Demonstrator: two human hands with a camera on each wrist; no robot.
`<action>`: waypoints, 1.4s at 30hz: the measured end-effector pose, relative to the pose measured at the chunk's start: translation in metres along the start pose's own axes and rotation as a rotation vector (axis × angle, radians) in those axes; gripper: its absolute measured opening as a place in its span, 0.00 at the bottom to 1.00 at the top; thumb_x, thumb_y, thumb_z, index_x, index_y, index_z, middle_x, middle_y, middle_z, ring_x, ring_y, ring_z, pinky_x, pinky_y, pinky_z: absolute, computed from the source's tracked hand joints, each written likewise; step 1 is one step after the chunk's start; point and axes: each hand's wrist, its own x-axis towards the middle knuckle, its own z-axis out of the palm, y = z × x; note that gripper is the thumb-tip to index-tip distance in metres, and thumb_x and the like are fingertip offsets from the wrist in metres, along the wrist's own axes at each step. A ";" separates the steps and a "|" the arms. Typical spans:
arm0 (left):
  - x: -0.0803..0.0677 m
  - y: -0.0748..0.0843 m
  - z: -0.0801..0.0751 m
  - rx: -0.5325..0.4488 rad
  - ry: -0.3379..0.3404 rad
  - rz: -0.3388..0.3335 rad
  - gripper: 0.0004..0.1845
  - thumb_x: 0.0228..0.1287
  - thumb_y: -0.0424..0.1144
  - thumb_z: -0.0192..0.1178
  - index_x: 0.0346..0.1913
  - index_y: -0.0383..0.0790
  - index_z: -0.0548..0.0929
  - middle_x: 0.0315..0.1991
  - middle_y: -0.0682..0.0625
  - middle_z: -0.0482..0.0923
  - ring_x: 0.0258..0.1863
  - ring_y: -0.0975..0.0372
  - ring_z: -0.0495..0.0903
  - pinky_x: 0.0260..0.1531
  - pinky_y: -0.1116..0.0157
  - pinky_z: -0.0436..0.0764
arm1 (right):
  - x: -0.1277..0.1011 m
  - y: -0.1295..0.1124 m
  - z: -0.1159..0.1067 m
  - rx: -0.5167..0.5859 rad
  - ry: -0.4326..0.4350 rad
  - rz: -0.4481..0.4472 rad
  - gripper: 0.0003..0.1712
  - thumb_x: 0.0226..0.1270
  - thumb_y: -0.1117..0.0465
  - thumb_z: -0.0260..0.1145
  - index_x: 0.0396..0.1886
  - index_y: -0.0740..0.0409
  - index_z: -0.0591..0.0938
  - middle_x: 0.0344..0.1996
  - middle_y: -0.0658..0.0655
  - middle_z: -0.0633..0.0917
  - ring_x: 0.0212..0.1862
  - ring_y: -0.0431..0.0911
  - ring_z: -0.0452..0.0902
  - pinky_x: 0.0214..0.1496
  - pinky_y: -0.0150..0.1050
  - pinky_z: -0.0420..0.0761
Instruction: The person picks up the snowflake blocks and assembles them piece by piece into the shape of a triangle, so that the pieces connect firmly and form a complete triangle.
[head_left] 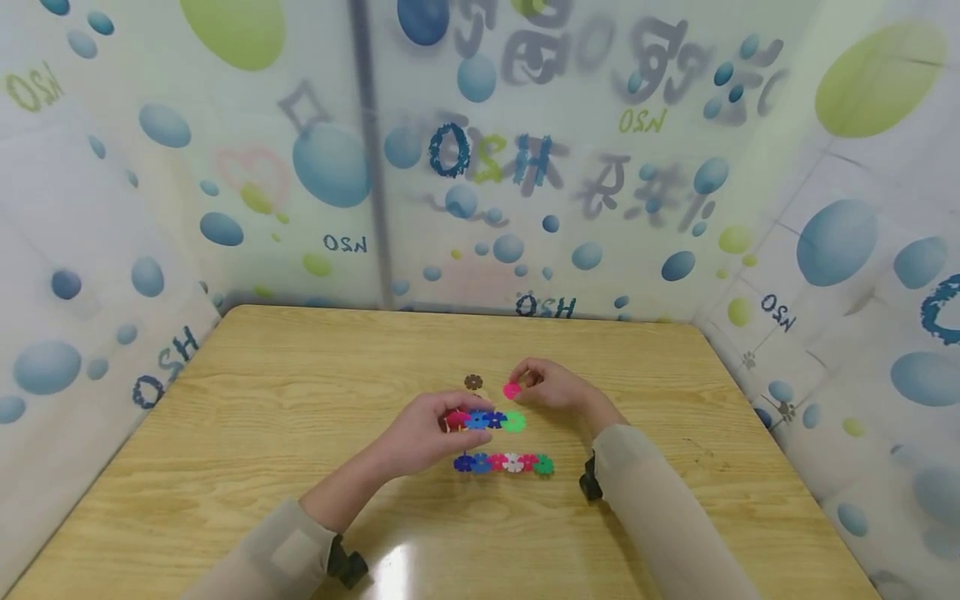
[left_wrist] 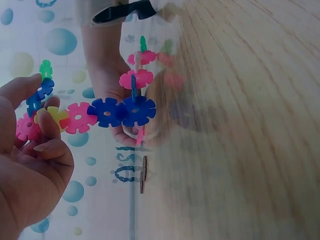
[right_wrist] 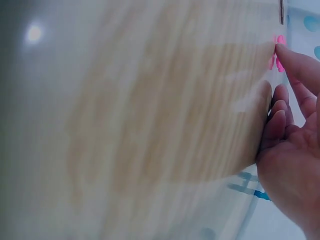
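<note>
Left hand [head_left: 420, 437] gripping half-hidden snowflake chain [head_left: 486, 420], right hand [head_left: 551, 385] pinching pink piece [head_left: 512, 390], table blurred in wrist views

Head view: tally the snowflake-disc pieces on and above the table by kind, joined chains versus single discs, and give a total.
Joined chains: 2 (held chain in the left hand; lying chain on the table)
Single discs: 2 (pink disc pinched by the right hand; brown disc lying loose)
Total: 4

Wooden table [head_left: 262, 400], brown flower piece [head_left: 472, 382], bubble-patterned curtain walls [head_left: 225, 167]
</note>
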 end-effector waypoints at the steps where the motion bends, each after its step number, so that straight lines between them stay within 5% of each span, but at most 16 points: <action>1: 0.000 0.000 0.000 -0.002 0.000 -0.003 0.20 0.75 0.50 0.73 0.65 0.54 0.89 0.53 0.54 0.88 0.30 0.62 0.75 0.28 0.68 0.77 | 0.000 0.000 0.000 0.006 -0.004 -0.002 0.14 0.77 0.62 0.71 0.59 0.57 0.83 0.42 0.55 0.78 0.45 0.48 0.71 0.49 0.41 0.73; 10: -0.001 0.000 -0.001 -0.011 -0.002 -0.010 0.22 0.75 0.50 0.73 0.67 0.48 0.88 0.55 0.53 0.88 0.29 0.63 0.74 0.27 0.69 0.76 | -0.003 0.002 -0.004 0.021 -0.024 -0.044 0.14 0.76 0.66 0.71 0.57 0.57 0.81 0.50 0.59 0.82 0.50 0.50 0.74 0.54 0.42 0.76; 25: -0.001 -0.005 -0.002 -0.007 0.006 0.009 0.22 0.74 0.50 0.73 0.66 0.51 0.88 0.53 0.53 0.88 0.27 0.64 0.72 0.26 0.69 0.74 | -0.017 0.004 -0.009 0.093 0.012 -0.062 0.09 0.78 0.60 0.73 0.52 0.54 0.86 0.48 0.56 0.89 0.49 0.49 0.82 0.53 0.42 0.82; 36: -0.003 -0.005 -0.002 0.005 0.008 0.003 0.22 0.74 0.50 0.73 0.67 0.50 0.88 0.51 0.54 0.87 0.26 0.63 0.70 0.24 0.69 0.72 | -0.072 -0.015 -0.005 0.278 0.084 -0.151 0.10 0.80 0.61 0.71 0.55 0.58 0.86 0.50 0.57 0.89 0.54 0.65 0.85 0.58 0.52 0.90; 42: -0.004 -0.006 -0.001 0.004 0.005 0.003 0.23 0.74 0.50 0.73 0.68 0.48 0.88 0.53 0.53 0.88 0.27 0.61 0.71 0.25 0.69 0.73 | -0.102 -0.022 0.007 0.301 0.150 -0.201 0.11 0.78 0.63 0.72 0.55 0.58 0.87 0.49 0.57 0.91 0.48 0.56 0.88 0.54 0.47 0.91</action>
